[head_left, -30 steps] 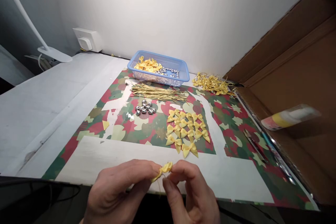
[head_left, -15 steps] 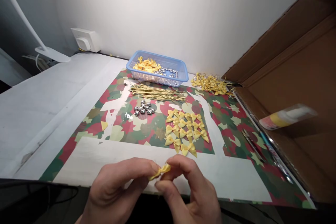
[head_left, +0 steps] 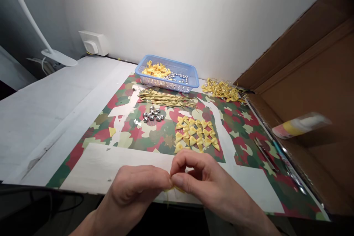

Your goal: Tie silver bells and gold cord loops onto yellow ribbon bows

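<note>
At the table's front edge, my left hand [head_left: 138,188] and my right hand [head_left: 200,177] meet fingertip to fingertip, both pinched closed. Between them is a yellow ribbon bow [head_left: 179,189], mostly covered by my fingers; only slivers of yellow show below. A thin strand hangs down under the left fingertips. Just beyond my right hand, rows of yellow bows [head_left: 195,131] lie on the camouflage-patterned sheet [head_left: 155,138]. Small silver bells [head_left: 152,115] sit in a cluster to their left, and a bundle of gold twist ties [head_left: 166,98] lies behind.
A blue basket [head_left: 167,84] with yellow bows and silver bells stands against the wall. Beside it is a heap of yellow bows [head_left: 222,89]. Tweezers [head_left: 266,155], a pen-like tool [head_left: 289,167] and a bottle [head_left: 300,125] are at the right, by a cardboard wall [head_left: 312,62].
My right hand has turned over and swung across, bringing its fingertips against the left ones. The bow, plainly visible before, is now mostly hidden. The view has shifted slightly.
</note>
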### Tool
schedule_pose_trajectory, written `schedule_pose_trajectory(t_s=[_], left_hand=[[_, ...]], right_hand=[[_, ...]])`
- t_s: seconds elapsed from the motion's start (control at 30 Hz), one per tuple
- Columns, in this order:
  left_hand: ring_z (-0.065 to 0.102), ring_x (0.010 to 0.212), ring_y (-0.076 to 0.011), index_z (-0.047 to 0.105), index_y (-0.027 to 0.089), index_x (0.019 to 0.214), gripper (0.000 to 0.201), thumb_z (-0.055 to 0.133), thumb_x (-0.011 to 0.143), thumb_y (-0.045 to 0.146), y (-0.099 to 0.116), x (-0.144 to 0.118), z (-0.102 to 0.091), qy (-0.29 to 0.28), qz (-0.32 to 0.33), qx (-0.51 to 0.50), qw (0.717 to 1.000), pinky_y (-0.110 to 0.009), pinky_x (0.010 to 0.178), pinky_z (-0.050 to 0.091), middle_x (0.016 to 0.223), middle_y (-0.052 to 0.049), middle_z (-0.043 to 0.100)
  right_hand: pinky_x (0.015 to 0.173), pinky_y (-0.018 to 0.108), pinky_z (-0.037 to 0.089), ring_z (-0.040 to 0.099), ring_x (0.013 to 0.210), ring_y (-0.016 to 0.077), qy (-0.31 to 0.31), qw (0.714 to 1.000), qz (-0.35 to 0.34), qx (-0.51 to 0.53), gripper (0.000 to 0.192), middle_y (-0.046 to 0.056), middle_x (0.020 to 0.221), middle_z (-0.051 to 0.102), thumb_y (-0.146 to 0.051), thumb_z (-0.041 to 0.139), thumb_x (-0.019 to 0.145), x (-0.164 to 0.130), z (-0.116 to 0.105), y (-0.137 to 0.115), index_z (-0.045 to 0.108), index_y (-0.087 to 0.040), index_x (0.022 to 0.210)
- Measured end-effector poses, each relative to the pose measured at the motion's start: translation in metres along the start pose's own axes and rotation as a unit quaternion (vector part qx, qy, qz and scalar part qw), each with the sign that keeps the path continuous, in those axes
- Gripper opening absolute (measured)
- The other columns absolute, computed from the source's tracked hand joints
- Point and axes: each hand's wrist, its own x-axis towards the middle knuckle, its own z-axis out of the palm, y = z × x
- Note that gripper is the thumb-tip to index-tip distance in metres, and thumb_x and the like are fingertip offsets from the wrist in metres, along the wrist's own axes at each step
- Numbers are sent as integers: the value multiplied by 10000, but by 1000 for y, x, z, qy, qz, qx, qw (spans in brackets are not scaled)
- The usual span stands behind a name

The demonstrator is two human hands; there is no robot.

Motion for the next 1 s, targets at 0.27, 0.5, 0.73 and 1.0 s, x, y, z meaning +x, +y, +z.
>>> schedule_pose_trajectory(t_s=[0.27, 0.5, 0.73, 1.0], left_hand=[[764, 777, -164, 724, 207, 1048, 325, 573, 937, -59, -4, 4, 0, -28, 49, 45, 997, -219, 726, 603, 927, -53, 800], [763, 722, -160, 723, 208, 1002, 243, 593, 953, 8, 0, 4, -6, 30, 37, 107, 993, -201, 688, 602, 855, -30, 807], [785, 858, -187, 713, 211, 1072, 350, 580, 906, -66, 2, 9, -13, 27, 107, 167, 980, -233, 801, 622, 978, -61, 814], [764, 953, -227, 699, 176, 1124, 345, 565, 921, -67, 0, 16, -9, -19, 173, 185, 967, -308, 848, 620, 1056, -134, 803]], right_hand=[[657, 249, 373, 492, 747, 119, 60, 991, -71, -101, 192, -24, 786, 539, -192, 551, 949, 5, 11, 0, 531, -198, 758], [689, 283, 449, 605, 788, 155, 97, 970, -40, -220, 231, 11, 916, 679, -354, 540, 1035, 2, -17, -6, 665, -222, 893], [746, 287, 446, 639, 915, 172, 108, 946, -114, -285, 107, -3, 966, 719, -241, 616, 1005, 1, -10, -22, 705, -244, 946], [668, 268, 382, 533, 768, 129, 52, 945, -129, -297, 203, -19, 811, 591, -85, 542, 959, 7, 7, -25, 546, -190, 785]])
